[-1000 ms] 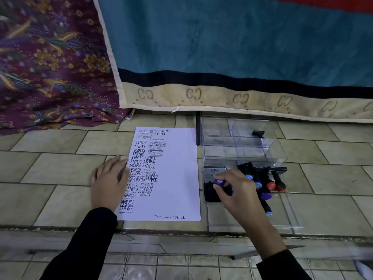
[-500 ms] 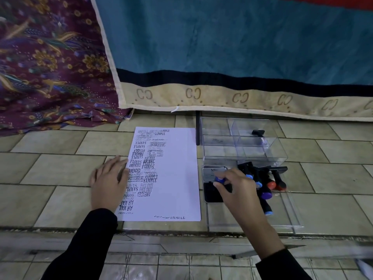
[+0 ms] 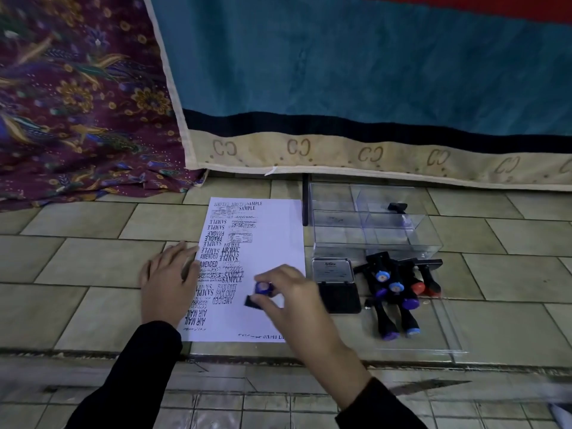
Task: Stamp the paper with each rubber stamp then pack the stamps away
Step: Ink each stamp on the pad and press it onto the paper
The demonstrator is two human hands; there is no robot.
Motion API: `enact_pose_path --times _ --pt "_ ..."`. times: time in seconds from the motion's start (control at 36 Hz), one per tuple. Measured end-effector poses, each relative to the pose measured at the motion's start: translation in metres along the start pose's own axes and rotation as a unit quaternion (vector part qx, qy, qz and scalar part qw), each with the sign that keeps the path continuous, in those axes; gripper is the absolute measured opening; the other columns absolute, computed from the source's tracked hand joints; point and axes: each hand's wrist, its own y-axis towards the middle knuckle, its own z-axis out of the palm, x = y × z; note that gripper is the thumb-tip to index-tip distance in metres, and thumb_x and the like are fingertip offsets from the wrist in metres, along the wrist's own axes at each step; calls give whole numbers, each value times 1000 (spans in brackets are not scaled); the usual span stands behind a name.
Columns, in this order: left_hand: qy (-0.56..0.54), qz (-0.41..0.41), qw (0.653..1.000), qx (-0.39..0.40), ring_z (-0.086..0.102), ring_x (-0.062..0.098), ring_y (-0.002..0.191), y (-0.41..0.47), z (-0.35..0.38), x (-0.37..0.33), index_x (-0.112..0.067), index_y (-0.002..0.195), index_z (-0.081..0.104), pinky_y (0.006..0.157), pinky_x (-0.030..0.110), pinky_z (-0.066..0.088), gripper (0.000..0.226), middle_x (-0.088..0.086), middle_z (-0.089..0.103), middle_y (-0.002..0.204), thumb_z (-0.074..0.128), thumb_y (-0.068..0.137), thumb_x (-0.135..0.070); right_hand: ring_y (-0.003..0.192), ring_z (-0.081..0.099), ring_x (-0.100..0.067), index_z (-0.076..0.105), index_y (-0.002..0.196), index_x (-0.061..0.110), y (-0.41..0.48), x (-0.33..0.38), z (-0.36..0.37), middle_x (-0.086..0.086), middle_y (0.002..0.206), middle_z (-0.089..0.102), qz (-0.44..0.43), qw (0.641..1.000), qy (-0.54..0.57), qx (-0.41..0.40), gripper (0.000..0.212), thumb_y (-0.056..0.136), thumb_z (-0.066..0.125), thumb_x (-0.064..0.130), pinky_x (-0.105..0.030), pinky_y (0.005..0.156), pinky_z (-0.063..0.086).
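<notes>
Head view: I look down at a tiled floor (image 3: 77,261), my two arms in black sleeves reaching in from 6 o'clock.
Left hand (image 3: 168,281): flat, fingers spread and gripping nothing, palm on the floor with the fingertips over the left edge of the paper (image 3: 266,243).
Right hand (image 3: 289,297): fingers pinched shut around a stamp (image 3: 261,291) with a blue cap, its black base tilted over the paper's lower right part; I cannot tell whether the base touches the sheet.
Paper: white, lying flat at the centre, its left half crowded with black prints such as SAMPLE, AIR MAIL, AMENDED and FAX OUT; the right half is mostly bare.
Ink pad (image 3: 337,284): at 3 o'clock from my right hand, just beside the paper, open, lid standing up behind the dark pad.
Other stamps (image 3: 396,292): a loose pile at 3 o'clock from the pad, black handles with blue, purple and red caps, lying on a clear lid (image 3: 445,332).
Box (image 3: 371,224): clear, with dividers, at 12 o'clock from the pile; one small black stamp (image 3: 397,207) sits in a far compartment.
Cloths: a teal blanket (image 3: 340,72) with a beige border at 12 o'clock, a purple floral cloth (image 3: 77,103) at 10 o'clock.
</notes>
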Motion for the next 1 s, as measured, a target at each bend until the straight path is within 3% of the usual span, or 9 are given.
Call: enact_pose_path --times 0.17,0.31,1.0 --pt "-5 3 1000 -9 43 24 129 0 3 2 -26 123 64 113 43 19 31 -2 53 140 51 94 -30 94 56 -19 65 109 8 16 7 38 -8 101 61 -43 998 -16 50 24 86 65 15 -26 83 46" --pt "-11 -4 1000 -9 44 23 129 0 1 0 -27 120 65 111 41 20 42 -2 54 139 43 86 -38 95 54 -20 64 107 8 22 10 52 -8 100 60 -61 996 -28 65 22 86 64 16 -29 82 47" --pt "-8 -6 1000 0 43 23 130 0 -1 -1 -28 123 64 112 42 19 43 -2 53 140 42 87 -38 97 50 -26 62 96 2 21 15 62 -12 96 55 -84 987 -80 108 12 87 60 10 -40 79 46"
